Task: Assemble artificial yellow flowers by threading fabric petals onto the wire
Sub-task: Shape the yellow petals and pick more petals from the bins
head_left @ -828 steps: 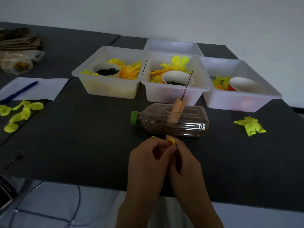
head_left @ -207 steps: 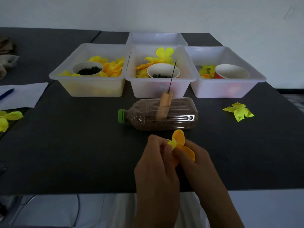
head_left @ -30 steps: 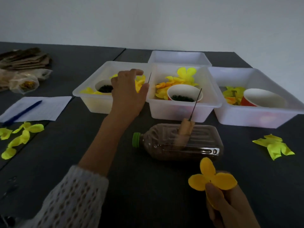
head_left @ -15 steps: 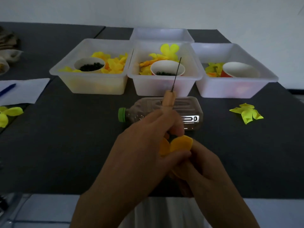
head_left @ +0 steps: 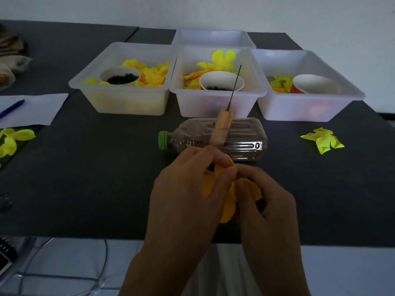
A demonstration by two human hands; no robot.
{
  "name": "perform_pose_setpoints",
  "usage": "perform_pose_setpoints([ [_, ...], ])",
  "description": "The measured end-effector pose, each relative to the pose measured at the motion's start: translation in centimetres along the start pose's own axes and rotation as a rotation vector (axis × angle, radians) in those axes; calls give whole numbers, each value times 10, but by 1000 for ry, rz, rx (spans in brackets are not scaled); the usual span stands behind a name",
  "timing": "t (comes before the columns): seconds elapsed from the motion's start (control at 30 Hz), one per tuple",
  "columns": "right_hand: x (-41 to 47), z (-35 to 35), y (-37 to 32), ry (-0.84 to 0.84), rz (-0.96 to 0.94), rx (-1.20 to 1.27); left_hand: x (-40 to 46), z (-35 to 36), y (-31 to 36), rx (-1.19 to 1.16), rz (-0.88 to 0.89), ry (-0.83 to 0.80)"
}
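Hands meeting above table's [head_left: 106,178] near edge: left hand [head_left: 188,195] pinching orange petals [head_left: 226,207] at top, right hand [head_left: 265,201] gripping them from beside, thumb pressing one lobe. Bottle [head_left: 241,139] with wire tool [head_left: 230,101] lying just beyond.

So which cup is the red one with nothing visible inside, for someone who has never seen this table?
Start at the row of three clear plastic bins across the dark table. Take the rightmost bin; the red paper cup leans at its middle beside yellow-green petals. The other two cups hold dark beads; this one shows only white interior.
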State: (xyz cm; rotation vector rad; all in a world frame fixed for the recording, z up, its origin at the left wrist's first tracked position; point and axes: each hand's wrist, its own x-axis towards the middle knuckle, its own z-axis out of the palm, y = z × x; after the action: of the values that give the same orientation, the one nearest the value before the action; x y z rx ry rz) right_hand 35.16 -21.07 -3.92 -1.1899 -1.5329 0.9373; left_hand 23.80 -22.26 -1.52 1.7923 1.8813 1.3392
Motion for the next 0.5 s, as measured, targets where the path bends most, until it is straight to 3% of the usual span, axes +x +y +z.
perform_pose_setpoints([
  [0.23, -3, 3, 0, 24, -33, -58, 3, -2, -4, -124, -147, -18],
  [0.5, -3, -2, 1, -3, -52, -21, 6, -8, -12, -263, -132, -63],
])
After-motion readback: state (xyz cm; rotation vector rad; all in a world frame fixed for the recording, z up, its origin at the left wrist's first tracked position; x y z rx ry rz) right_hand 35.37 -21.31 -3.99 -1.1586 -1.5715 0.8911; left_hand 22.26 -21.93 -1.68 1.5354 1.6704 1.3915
